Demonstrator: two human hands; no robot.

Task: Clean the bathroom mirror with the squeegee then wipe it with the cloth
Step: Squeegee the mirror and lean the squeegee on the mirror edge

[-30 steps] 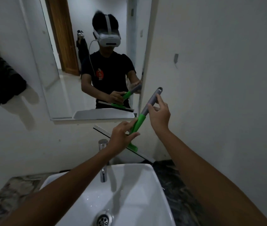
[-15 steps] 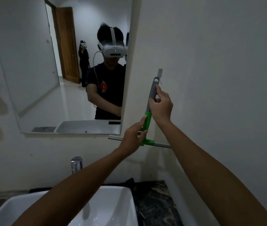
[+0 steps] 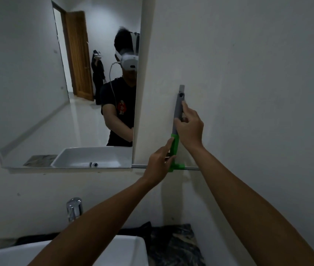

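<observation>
- White walls [image 3: 258,54] met at a corner in dim light.
- A white sink [image 3: 129,252] sat on a dark marbled counter [image 3: 175,246].
- A chrome tap [image 3: 74,209] stood behind the sink.

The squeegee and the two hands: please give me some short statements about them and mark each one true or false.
1. The squeegee stands upright, with its blade at the bottom. True.
2. The right hand holds the grey upper part of the handle. True.
3. The left hand rests on the tap. False: it is at the green lower part of the squeegee, well above the tap.
4. The blade lies across the mirror glass. False: it is against the white wall, right of the mirror.
5. A white sink is below the arms. True.
</observation>
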